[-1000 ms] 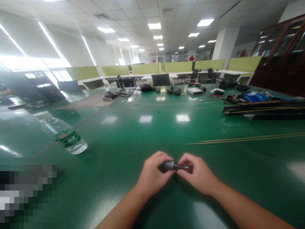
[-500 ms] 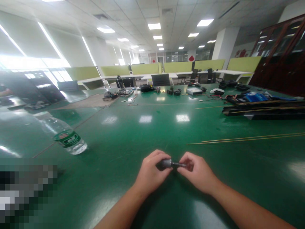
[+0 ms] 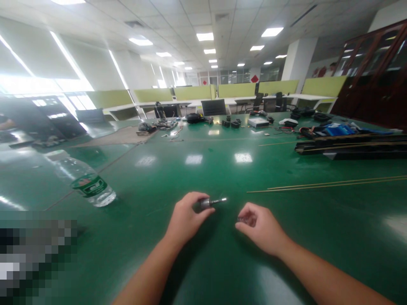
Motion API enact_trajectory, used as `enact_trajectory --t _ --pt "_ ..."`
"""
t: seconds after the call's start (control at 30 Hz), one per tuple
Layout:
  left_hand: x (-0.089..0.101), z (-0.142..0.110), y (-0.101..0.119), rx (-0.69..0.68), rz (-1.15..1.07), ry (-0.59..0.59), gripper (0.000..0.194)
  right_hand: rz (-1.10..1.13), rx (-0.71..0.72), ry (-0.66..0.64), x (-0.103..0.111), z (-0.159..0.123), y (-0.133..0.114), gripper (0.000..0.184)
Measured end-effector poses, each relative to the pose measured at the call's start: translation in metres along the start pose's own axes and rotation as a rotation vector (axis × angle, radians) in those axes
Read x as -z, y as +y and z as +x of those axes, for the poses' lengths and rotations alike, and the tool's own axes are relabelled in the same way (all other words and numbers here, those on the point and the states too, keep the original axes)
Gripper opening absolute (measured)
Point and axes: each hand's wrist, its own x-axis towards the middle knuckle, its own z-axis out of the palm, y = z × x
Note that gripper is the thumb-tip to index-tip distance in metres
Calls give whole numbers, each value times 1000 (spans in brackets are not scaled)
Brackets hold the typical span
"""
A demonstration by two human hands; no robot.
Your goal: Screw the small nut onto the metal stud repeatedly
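Observation:
My left hand (image 3: pixel 187 214) grips a small grey metal cylinder with a thin shiny shaft (image 3: pixel 219 200) that points right, above the green tabletop (image 3: pixel 178 169). What kind of part it is, I cannot tell. To the right of it, apart from the shaft, my right hand (image 3: pixel 260 226) has its fingers curled round a small dark ribbed piece (image 3: pixel 242 220). Most of that piece is hidden inside the fingers. Between the hands the tabletop shows through a gap.
A water bottle (image 3: pixel 92 186) with a green label is on the left. Thin brass-coloured rods (image 3: pixel 318 185) lie to the right, with black channel-like bars (image 3: pixel 356 149) behind them. Tools and parts line the far side, among them a white box (image 3: pixel 258 122). A pixelated patch covers the lower left.
Both hands were together, with the shaft inside the dark ribbed piece. The left hand has drawn left and slightly away from me, pulling the shaft out; the right hand has stayed nearly still.

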Motion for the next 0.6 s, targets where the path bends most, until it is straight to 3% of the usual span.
enact_trajectory --t 0.13,0.23,0.4,0.6 --pt "12 8 -14 228 -179 62 41 -4 22 -1 -1 0 0 11" --pt "30 5 -29 315 -302 80 57 4 31 -10 -2 0 -1 10" --pt "84 -26 -70 407 -122 50 66 20 44 -35 -4 -2 -1 10" --pt "148 -91 -126 607 264 117 63 14 49 -45 -5 -2 -1 10"
